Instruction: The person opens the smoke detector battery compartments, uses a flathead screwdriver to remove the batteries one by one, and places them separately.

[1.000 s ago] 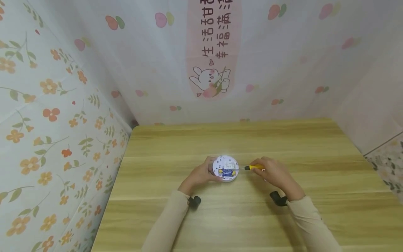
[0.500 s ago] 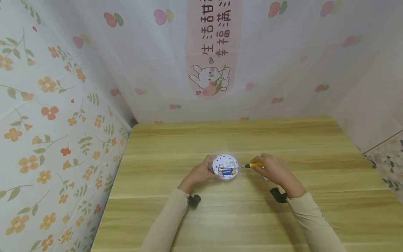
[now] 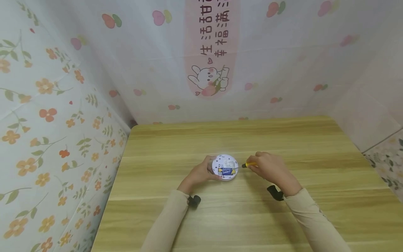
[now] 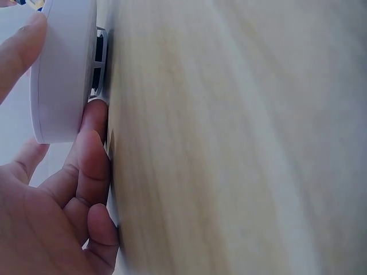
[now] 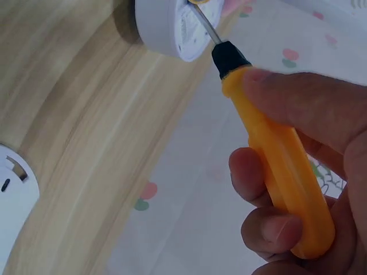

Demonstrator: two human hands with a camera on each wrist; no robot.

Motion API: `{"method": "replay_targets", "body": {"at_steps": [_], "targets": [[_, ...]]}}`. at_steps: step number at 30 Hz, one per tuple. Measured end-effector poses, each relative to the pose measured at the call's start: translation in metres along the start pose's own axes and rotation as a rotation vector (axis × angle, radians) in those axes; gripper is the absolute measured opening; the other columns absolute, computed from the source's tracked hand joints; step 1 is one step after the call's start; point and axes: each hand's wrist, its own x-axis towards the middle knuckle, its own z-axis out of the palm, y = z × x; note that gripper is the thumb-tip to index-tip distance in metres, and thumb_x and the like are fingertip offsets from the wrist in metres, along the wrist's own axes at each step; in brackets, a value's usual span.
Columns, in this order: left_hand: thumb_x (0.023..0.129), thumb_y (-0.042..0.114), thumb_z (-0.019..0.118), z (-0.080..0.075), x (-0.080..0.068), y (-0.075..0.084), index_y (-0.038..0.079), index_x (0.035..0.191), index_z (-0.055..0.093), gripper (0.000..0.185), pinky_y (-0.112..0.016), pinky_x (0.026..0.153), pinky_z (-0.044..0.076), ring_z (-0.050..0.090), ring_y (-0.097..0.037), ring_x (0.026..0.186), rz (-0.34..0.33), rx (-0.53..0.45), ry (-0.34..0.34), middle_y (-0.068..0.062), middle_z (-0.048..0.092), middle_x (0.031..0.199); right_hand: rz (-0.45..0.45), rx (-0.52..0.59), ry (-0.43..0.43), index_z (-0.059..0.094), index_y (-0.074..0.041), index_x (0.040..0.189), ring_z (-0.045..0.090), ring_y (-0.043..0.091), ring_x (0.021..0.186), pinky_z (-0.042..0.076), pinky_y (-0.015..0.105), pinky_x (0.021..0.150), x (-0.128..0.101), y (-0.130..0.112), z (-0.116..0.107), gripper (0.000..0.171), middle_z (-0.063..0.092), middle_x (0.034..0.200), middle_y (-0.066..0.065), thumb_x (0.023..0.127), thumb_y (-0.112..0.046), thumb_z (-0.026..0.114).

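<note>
A round white device (image 3: 225, 167) with a blue battery in its open face lies in the middle of the wooden table (image 3: 283, 140). My left hand (image 3: 203, 171) grips its left rim; in the left wrist view the fingers (image 4: 86, 166) curl round the device's edge (image 4: 60, 74). My right hand (image 3: 264, 168) holds a yellow-handled screwdriver (image 3: 248, 164) just right of the device. In the right wrist view the fingers (image 5: 269, 223) wrap the yellow handle (image 5: 275, 154), and the metal shaft runs into the device's face (image 5: 172, 28).
A second white round piece (image 5: 14, 212) lies on the table near my right hand, seen only in the right wrist view. Floral cloth walls (image 3: 56, 122) close in the table on the left, back and right. Bare wood surrounds the device.
My right hand has slid a little left toward the device, so less of the screwdriver handle shows. The left hand and the device have stayed put.
</note>
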Motion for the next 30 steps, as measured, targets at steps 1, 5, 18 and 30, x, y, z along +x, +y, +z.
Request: {"method": "replay_targets", "body": {"at_steps": [1, 5, 18, 30], "targets": [[0.071, 0.038, 0.084, 0.000, 0.000, 0.000, 0.022, 0.145, 0.034, 0.091, -0.034, 0.083, 0.044, 0.058, -0.013, 0.084, 0.002, 0.000, 0.000, 0.001, 0.064, 0.092, -0.001, -0.006, -0.001, 0.074, -0.019, 0.098, 0.045, 0.007, 0.057, 0.034, 0.023, 0.046, 0.000, 0.000, 0.000, 0.015, 0.062, 0.077, -0.003, 0.084, -0.026, 0.074], [0.071, 0.039, 0.084, 0.001, 0.000, 0.000, 0.023, 0.145, 0.034, 0.090, -0.033, 0.082, 0.043, 0.058, -0.014, 0.084, 0.001, 0.004, -0.003, 0.000, 0.063, 0.092, -0.005, -0.024, 0.000, 0.074, -0.019, 0.097, 0.045, 0.008, 0.057, 0.033, 0.024, 0.045, 0.002, -0.003, -0.001, 0.013, 0.061, 0.076, -0.003, 0.085, -0.024, 0.073], [0.072, 0.036, 0.084, -0.001, 0.000, 0.005, 0.021, 0.143, 0.034, 0.089, -0.038, 0.088, 0.044, 0.059, -0.017, 0.089, -0.012, -0.011, -0.008, -0.003, 0.064, 0.097, -0.074, -0.089, 0.068, 0.072, -0.020, 0.083, 0.039, 0.010, 0.051, 0.031, 0.025, 0.042, 0.015, -0.011, 0.000, 0.003, 0.049, 0.064, -0.004, 0.082, -0.017, 0.072], [0.073, 0.032, 0.083, -0.003, 0.002, 0.006, 0.019, 0.140, 0.034, 0.084, -0.053, 0.108, 0.033, 0.055, -0.031, 0.119, -0.005, -0.029, -0.023, -0.014, 0.060, 0.132, -0.036, 0.062, 0.046, 0.075, -0.016, 0.090, 0.050, 0.007, 0.059, 0.038, 0.024, 0.049, 0.011, 0.003, 0.010, 0.010, 0.061, 0.077, -0.005, 0.081, -0.020, 0.077]]}}
